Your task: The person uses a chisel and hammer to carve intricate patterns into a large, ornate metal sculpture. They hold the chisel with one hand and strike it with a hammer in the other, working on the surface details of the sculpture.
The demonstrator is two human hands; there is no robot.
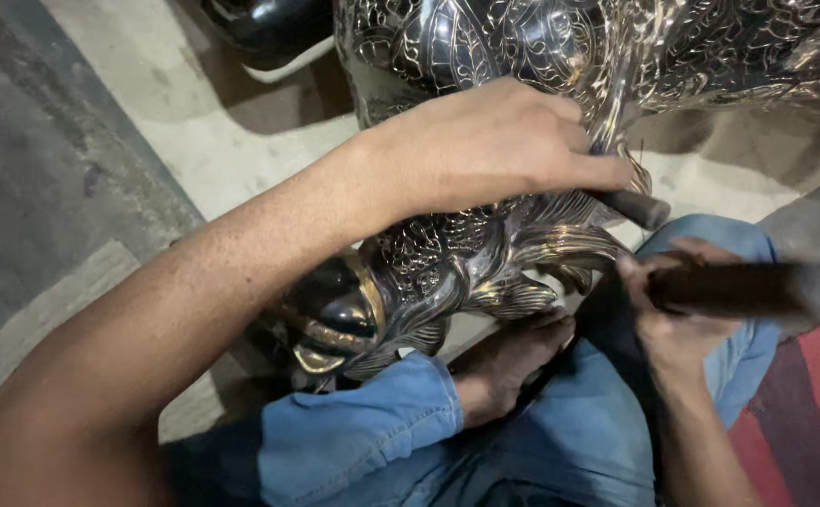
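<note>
left hand lies over the engraved metal sculpture, fingers closed on a thin punch set against its surface. right hand grips a dark hammer beside it. sculpture rests on the floor, against the person's bare foot.

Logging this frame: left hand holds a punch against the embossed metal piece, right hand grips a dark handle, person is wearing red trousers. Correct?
Not quite. The head view shows blue denim trousers, not red; the red is a surface at the lower right. The rest stands: the left hand holds a punch against the embossed metal piece, and the right hand grips a dark handle.
</note>
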